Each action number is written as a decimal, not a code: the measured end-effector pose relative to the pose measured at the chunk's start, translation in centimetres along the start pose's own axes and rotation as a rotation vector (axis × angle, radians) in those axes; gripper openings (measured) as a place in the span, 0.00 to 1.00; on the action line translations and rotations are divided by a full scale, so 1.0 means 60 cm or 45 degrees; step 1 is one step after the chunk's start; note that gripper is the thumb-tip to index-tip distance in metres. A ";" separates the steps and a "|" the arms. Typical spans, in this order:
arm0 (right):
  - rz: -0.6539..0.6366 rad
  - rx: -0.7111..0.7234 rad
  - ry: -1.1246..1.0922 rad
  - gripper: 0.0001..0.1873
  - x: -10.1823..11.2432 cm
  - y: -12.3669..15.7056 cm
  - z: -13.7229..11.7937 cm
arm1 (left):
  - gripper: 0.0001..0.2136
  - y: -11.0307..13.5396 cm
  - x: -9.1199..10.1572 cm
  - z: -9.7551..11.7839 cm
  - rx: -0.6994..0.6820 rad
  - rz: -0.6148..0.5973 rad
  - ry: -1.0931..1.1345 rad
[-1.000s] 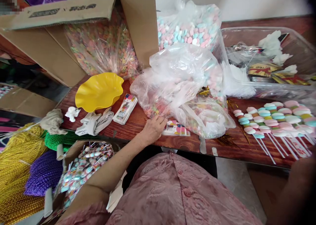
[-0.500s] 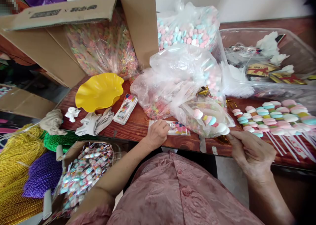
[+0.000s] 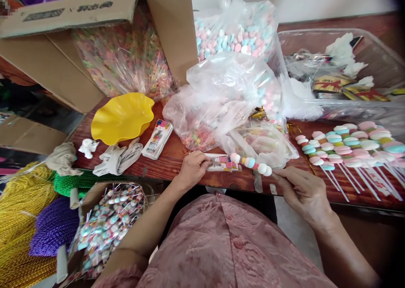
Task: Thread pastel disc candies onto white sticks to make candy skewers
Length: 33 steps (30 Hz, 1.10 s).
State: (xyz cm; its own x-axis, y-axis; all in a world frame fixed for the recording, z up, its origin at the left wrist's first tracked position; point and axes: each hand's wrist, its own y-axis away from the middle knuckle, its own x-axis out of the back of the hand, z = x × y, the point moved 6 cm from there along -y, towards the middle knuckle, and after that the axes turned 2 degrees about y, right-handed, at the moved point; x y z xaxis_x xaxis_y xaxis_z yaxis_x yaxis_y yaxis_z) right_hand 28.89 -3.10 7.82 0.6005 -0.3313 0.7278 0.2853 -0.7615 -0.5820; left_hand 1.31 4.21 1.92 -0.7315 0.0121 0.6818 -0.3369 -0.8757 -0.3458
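Observation:
Between the thumb and fingers of my right hand (image 3: 305, 193) is the end of a marshmallow skewer (image 3: 249, 163), threaded with pink, white, blue and yellow sweets. It points left, its tip over a small printed plastic bag (image 3: 220, 163) at the table's front edge. My left hand (image 3: 193, 170) is closed at the bag's left end, fingers pinched on it. To the right of my right hand lies a row of finished-looking marshmallow skewers (image 3: 351, 146), white sticks toward me. A stack of printed bags (image 3: 157, 139) lies left of my left hand.
Behind the hands bulge clear bags of sweets (image 3: 234, 77). A yellow wavy dish (image 3: 123, 117) and a grey cloth (image 3: 118, 157) are on the left, before a cardboard box (image 3: 177, 35). A clear plastic tub (image 3: 341, 104) stands back right. Below left, a box holds wrapped skewers (image 3: 110, 224).
My right hand has moved left with the marshmallow skewer, bringing its tip over the printed bag. My left hand stays at the bag's end. The view has shifted slightly.

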 end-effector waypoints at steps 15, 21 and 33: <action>-0.167 0.347 0.350 0.08 0.000 -0.025 -0.046 | 0.06 0.001 -0.001 -0.004 -0.112 0.001 0.008; 0.009 0.179 0.204 0.13 0.038 -0.021 -0.038 | 0.06 -0.002 0.000 -0.008 -0.102 0.028 0.084; -0.103 0.029 -0.027 0.04 -0.024 -0.004 0.002 | 0.07 0.002 0.001 -0.006 -0.201 -0.007 0.046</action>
State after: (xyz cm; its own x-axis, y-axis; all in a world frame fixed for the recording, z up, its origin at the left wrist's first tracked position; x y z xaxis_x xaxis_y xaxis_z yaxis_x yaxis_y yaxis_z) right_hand 28.02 -2.40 6.86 0.5903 -0.2569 0.7652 0.3502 -0.7726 -0.5296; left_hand 0.99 4.25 1.70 -0.7492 0.0362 0.6614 -0.4278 -0.7888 -0.4413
